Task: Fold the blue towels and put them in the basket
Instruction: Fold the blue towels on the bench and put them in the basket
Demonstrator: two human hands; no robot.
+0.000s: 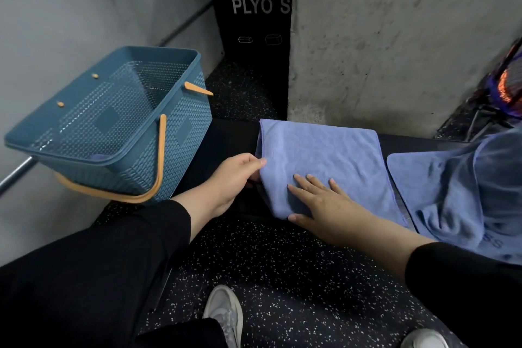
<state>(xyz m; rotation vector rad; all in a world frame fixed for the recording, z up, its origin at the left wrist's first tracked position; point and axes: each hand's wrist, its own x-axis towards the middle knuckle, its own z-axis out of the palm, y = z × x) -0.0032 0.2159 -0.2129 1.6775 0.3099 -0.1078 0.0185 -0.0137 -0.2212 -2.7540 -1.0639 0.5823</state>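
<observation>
The folded towel (pixel 322 161) is soft, light microfibre that will flop and unfold if lifted by 1 corner, so I judge it best taken along its folded left edge with support underneath. It is periwinkle blue, smooth, lying on the black table (pixel 226 135) just right of the basket (pixel 113 121). The left hand (pixel 234 178) pinches that edge; the right hand (pixel 319 200) presses flat, grip released. More blue towels (pixel 452 192) lie right of it.

Black panel lettering (pixel 260 5): we read "PLYO S"; the concrete pillar (pixel 395 37) hides the rest.
Towel pile (pixel 466 192), right: cut by the frame edge.
Left hand (pixel 234 178) fingertips: hidden under the folded towel (pixel 324 155).
Basket (pixel 113 121) bottom: we cannot tell what the patch there is.
</observation>
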